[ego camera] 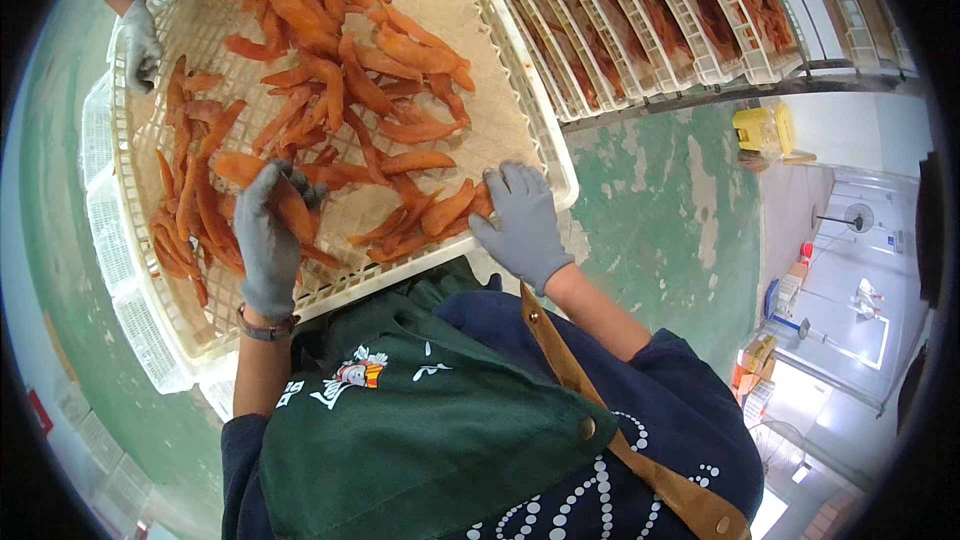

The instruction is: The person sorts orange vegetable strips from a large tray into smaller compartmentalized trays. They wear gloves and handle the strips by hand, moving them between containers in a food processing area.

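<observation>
Orange-brown strips of what looks like dried fruit or sweet potato [427,131] lie heaped on a mesh sheet [442,7] in a cream plastic tray [562,142]. My left hand [270,229], in a grey glove, is closed around an orange strip [292,210] over the tray's near left part; another piece [238,167] shows at its fingers. In a matching glove, my right hand [525,221] lies over the tray's near right corner. Its fingertips are at the end of a small group of strips [448,211]; whether it grips one cannot be told.
A co-worker's gloved hand [141,49] is at the tray's far left edge. Stacked trays of strips [690,60] stand on a rack at the upper right. White crates [124,240] sit on the floor at left, and a yellow bin [765,129] stands at right.
</observation>
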The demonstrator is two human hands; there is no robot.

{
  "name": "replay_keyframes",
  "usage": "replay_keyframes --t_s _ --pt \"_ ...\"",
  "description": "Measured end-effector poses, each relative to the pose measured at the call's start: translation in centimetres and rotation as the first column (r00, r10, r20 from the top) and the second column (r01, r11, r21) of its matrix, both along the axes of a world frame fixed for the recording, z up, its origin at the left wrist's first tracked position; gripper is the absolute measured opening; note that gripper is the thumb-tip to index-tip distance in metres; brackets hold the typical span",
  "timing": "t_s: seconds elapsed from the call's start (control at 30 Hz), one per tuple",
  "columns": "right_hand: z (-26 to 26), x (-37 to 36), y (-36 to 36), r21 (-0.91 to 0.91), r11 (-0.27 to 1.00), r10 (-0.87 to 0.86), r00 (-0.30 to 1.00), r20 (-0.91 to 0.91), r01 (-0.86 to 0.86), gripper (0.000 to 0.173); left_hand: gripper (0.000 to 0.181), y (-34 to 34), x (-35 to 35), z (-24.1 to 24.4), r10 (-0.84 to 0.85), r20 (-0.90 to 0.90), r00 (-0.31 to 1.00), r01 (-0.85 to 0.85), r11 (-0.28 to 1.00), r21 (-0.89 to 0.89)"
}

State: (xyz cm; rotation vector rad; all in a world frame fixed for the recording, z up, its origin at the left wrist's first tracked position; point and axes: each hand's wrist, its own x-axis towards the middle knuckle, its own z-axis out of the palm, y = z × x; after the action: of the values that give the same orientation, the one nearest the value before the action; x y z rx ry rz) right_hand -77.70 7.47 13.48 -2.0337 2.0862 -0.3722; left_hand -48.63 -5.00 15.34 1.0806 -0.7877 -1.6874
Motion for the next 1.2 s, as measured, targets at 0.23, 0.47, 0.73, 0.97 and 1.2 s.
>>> replay_keyframes --t_s 0.23,0.47,0.73,0.97,1.2 --pt "0.6 4.3 -5.6 -0.213 0.975 -0.054 0.997 0.052 0.063 0.036 0.044 3.5 2.6 -0.3 -0.144 -0.087 0.986 0.161 0.958 0.236" --pt "-0.7 2.9 -7.5 0.276 0.958 -0.134 0.969 0.208 0.073 0.034 0.059 4.0 4.1 1.2 -0.218 -0.031 0.976 0.220 0.957 0.191" --pt "-0.2 2.0 -9.7 0.682 0.731 -0.620 0.403 0.673 -0.014 0.036 0.059 4.2 6.7 1.0 -0.189 -0.145 0.971 0.213 0.961 0.176" --pt "0.2 -1.6 -9.3 0.591 0.749 -0.652 0.490 0.579 0.299 0.048 0.067 4.8 9.4 0.7 -0.182 -0.119 0.976 0.201 0.965 0.167" --pt "2.4 5.3 -8.7 -0.201 0.947 -0.312 0.867 -0.388 0.251 0.062 0.061 5.3 11.8 0.6 0.000 -0.450 0.893 0.075 0.986 0.148"
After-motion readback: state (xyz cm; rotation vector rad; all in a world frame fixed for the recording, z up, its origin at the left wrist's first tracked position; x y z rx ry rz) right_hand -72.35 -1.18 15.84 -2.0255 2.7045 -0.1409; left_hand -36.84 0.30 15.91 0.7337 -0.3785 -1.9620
